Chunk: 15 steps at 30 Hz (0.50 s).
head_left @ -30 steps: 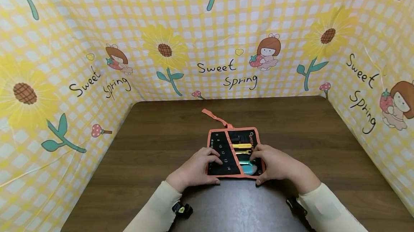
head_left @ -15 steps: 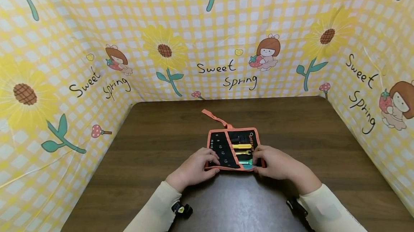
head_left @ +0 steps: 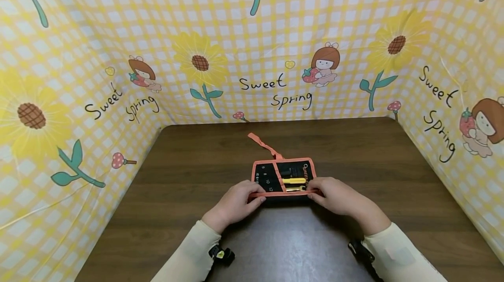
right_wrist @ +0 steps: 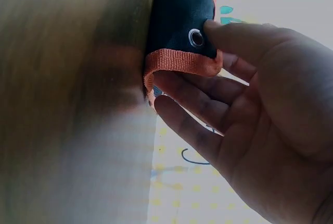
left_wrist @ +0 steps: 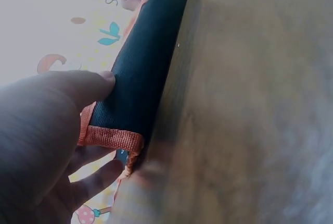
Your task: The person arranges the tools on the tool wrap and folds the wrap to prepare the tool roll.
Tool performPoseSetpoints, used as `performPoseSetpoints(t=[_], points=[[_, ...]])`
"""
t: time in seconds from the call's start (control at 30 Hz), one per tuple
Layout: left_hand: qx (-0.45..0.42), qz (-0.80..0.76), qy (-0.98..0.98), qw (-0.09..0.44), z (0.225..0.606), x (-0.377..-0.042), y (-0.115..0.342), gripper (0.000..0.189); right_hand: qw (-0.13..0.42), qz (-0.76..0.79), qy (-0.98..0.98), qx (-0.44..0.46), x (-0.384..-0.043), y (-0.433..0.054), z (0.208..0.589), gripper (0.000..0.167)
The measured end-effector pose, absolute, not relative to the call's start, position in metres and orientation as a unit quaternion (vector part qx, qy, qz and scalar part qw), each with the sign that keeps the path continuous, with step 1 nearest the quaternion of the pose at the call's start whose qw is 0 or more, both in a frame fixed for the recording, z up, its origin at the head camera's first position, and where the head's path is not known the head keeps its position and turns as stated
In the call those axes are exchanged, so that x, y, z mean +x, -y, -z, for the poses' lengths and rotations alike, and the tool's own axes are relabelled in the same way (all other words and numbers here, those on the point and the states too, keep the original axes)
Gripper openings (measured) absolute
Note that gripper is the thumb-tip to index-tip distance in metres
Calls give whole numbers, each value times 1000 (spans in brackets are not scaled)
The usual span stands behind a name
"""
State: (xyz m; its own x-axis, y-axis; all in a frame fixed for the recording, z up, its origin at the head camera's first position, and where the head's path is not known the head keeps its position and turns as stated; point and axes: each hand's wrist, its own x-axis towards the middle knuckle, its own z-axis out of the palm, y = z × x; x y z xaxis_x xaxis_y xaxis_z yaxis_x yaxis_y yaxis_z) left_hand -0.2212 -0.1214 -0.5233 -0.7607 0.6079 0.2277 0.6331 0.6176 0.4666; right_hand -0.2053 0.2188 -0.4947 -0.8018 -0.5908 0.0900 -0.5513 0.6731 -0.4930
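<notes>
A black tool pouch (head_left: 271, 177) with orange trim lies on the table, its near edge folded up and over toward the back. My left hand (head_left: 238, 202) pinches the folded edge at its left end, thumb on the black outer side (left_wrist: 140, 73). At the right end my right hand (head_left: 339, 196) grips the same edge, its thumb close to a metal eyelet (right_wrist: 196, 37). In the pouch's right half show a yellow-handled tool (head_left: 294, 181) and part of a wrench (head_left: 295, 188). The lower pockets are hidden under the fold.
An orange strap (head_left: 263, 144) stretches from the pouch's far edge toward the back left. The brown wooden table (head_left: 197, 155) is walled on three sides by yellow checked cloth (head_left: 252, 46). Each wrist wears a small black device (head_left: 222, 255).
Both hands have lifted the pouch's near edge and folded it away from the person. The lower numbered pockets and the green and blue tools have gone out of sight beneath it.
</notes>
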Motion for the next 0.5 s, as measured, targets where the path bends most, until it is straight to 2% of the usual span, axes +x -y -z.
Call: performPoseSetpoints(t=[0.07,0.2,0.33,0.5], points=[[-341,285,895,25,524,-221,122,10,37,261,-916,-304,-206,-219,495,8],[-346,314,883,44,526,-221,122,16,28,273,-915,-295,-207,-219,496,21],[-352,324,876,63,527,-222,122,12,-4,288,-906,-309,-208,-219,496,29],[-356,313,877,76,527,-222,121,10,-45,277,-906,-316,-208,-219,496,30]])
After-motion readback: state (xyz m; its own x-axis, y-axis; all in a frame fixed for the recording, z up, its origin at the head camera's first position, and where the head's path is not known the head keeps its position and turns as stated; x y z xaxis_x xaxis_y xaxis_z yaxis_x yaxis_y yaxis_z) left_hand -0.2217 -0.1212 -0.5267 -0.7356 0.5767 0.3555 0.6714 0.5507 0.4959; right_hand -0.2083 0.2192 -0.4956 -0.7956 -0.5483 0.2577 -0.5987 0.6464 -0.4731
